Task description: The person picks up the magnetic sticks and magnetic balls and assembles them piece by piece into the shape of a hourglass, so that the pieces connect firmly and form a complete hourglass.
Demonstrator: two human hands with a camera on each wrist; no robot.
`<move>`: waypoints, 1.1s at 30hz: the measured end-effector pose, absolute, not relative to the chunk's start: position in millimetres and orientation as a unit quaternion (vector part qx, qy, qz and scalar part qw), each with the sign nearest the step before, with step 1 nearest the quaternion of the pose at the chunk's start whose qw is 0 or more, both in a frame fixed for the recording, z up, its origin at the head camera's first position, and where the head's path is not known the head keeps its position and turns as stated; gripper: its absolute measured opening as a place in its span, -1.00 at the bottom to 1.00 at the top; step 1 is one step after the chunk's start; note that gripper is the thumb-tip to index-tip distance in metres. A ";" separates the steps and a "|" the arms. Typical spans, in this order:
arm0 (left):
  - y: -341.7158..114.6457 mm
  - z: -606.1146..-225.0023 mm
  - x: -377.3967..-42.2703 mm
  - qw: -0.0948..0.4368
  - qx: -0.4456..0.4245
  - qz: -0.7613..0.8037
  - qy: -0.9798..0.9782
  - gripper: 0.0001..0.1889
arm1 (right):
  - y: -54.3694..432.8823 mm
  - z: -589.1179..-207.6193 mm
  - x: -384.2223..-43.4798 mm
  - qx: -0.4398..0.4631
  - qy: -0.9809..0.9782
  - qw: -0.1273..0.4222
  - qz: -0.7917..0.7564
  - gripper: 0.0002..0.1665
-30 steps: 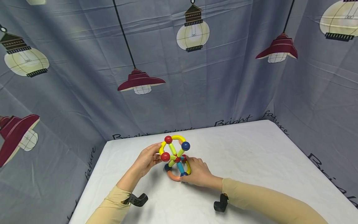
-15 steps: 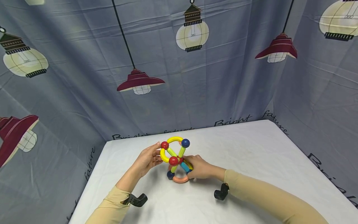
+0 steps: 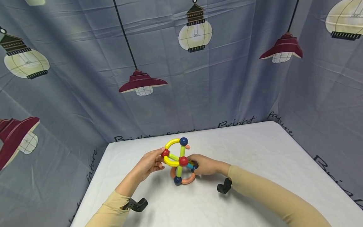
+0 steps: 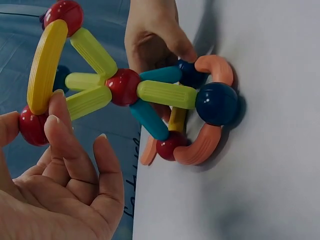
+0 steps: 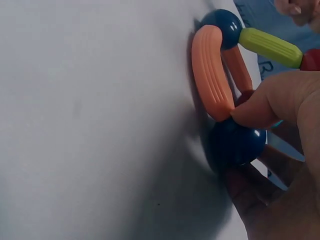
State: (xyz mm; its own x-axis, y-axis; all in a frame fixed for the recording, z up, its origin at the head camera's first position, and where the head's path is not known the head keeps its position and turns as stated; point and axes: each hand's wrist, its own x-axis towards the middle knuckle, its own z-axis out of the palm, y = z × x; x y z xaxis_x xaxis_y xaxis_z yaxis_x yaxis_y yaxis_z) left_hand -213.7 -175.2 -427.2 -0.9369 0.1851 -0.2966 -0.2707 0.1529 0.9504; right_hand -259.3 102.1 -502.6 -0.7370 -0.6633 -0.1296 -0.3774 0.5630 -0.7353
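Observation:
A ball-and-stick toy model (image 3: 174, 164) stands on the white table, built of coloured rods and round balls. A red ball (image 4: 122, 87) at its centre joins lime and blue rods. My left hand (image 3: 148, 162) pinches an upper red ball (image 4: 34, 125) between thumb and fingers, beside a yellow curved rod (image 4: 47, 67). Low on the other side, my right hand (image 3: 207, 165) grips a dark blue ball (image 5: 237, 142), its thumb where an orange curved rod (image 5: 212, 72) meets that ball. Another dark blue ball (image 4: 216, 104) sits at the base between two orange rods.
The white tabletop (image 3: 244, 148) spreads around the model. Behind it hangs a grey-blue curtain (image 3: 221, 88) printed with lamps and lettering. A black wrist camera (image 3: 138, 205) is strapped on the left wrist, another wrist camera (image 3: 224, 186) on the right.
The model has turned on the table, its front side swinging right and its upper red balls shifting round. My right hand has moved slightly back and right with it; the left hand stays nearly in place.

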 end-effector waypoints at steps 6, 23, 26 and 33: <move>-176.2 -426.8 -211.3 0.176 -0.029 0.647 0.741 -0.28 | 102.1 -500.3 -262.1 -0.283 0.861 0.200 -0.373 -0.34; -175.6 -428.7 -210.7 0.167 -0.032 0.653 0.738 -0.33 | 95.2 -498.5 -303.8 -0.225 0.925 0.080 -0.296 -0.45; -175.3 -429.3 -211.0 0.167 -0.035 0.654 0.737 -0.33 | 90.4 -500.1 -311.4 -0.251 0.939 0.086 -0.219 -0.36; -174.2 -428.6 -210.0 0.165 -0.034 0.656 0.736 -0.35 | 82.4 -501.7 -315.2 -0.292 0.943 0.110 -0.117 -0.35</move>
State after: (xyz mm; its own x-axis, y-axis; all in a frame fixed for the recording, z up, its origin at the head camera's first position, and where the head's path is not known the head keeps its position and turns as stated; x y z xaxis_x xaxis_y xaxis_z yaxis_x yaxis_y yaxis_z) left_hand -210.0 -174.2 -428.6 -0.9432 0.1665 -0.2876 -0.2667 0.1371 0.9540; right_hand -315.2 82.4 -501.7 -0.8060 -0.5755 -0.1384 -0.5242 0.8027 -0.2845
